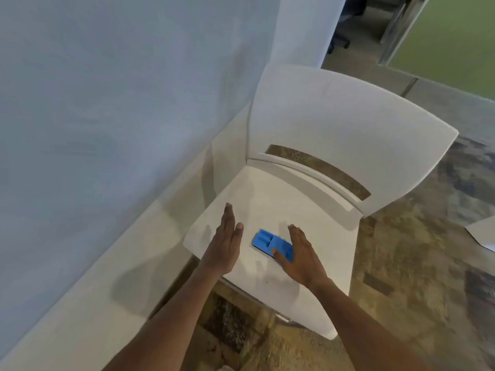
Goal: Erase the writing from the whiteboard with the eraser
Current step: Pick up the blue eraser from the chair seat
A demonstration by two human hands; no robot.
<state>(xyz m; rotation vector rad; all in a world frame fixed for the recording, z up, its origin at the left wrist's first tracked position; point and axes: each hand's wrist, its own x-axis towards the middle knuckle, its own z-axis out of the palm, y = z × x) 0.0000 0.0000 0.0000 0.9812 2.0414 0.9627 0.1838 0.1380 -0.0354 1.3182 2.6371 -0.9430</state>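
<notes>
while the eraser (pixel 272 245) lies flat on the white chair seat (pixel 270 199), near the front edge, my right hand (pixel 301 257) covers its near end: the thumb sits on the blue plastic top and the fingers run along the far side. the fingers are loosely extended, not curled shut, so i judge this to be contact, not a closed grip. whether the fingertips touch the far edge cannot be told, since the hand hides that side.

my left hand (pixel 223 246) is held just beside the eraser, on its left, apart from it. the palm faces inward, fingers straight and together, thumb raised. it holds nothing. i judge it is placed there as a stop, so the eraser cannot slide off toward the wall side when the right hand closes.

the eraser rests ridged side up. the felt face is presumably down against the seat, which suits a grasp from above by the long edges.

the large pale surface (pixel 107 103) on my left may be the whiteboard. it shows faint smears; no clear writing can be read from here.

task status, by my estimate: pickup stage, wiping not yet begun.
</notes>
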